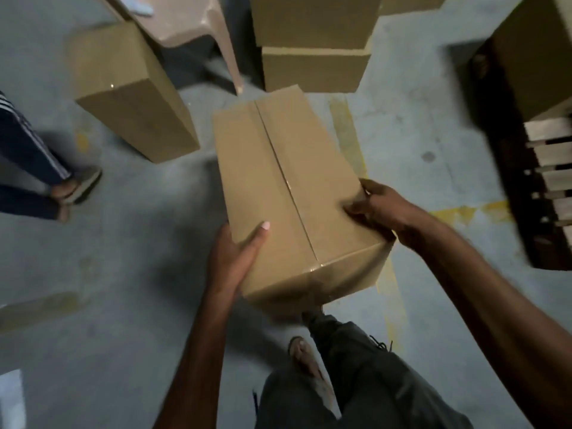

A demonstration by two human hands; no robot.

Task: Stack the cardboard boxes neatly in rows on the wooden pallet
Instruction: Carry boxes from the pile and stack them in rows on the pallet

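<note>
A taped cardboard box (278, 181) is carried above the concrete floor in the middle of the view, tilted, with its long side pointing away from me. My left hand (235, 261) grips its near left edge, thumb on top. My right hand (376, 209) grips its near right edge, fingers curled over the top. The wooden pallet (551, 181) lies at the right edge, with one cardboard box (532, 57) standing on it.
A single box (130, 94) stands on the floor at the left. A stack of boxes (315, 51) sits at the top centre, next to a beige plastic chair (198, 26). Another person's legs (34, 171) are at the left. My own legs (340, 382) are below the carried box.
</note>
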